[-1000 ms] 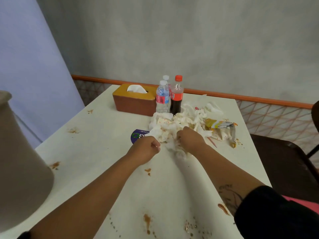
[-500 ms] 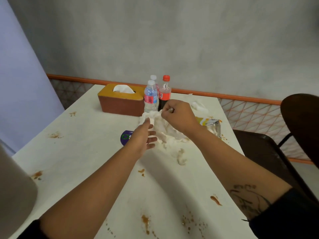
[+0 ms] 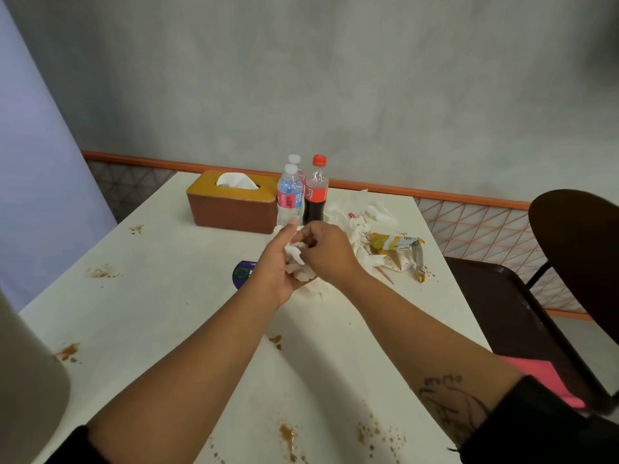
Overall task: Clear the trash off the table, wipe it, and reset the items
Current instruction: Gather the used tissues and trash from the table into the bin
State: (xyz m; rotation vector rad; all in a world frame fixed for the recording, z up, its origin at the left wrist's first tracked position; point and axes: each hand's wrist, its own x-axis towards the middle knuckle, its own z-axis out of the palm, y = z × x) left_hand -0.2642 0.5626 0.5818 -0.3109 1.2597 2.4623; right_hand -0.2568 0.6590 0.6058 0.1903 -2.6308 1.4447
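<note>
A wad of crumpled tissues (image 3: 296, 262) is cradled in the palm of the left hand (image 3: 276, 266), fingers (image 3: 288, 232) nearly straight, and pinched by the curled right hand (image 3: 331, 252), just above the stained worktop (image 3: 167, 296), near two bottles (image 3: 288, 195).

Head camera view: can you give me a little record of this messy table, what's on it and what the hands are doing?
Table: white, splattered with brown stains
Left hand: carries a tissue wad on its palm, fingers fairly straight
Right hand: pinches the same wad
Trash on table: crumpled tissues, yellow wrapper
Standing at back: tissue box, two water bottles, cola bottle
Beside table: dark chair
</note>
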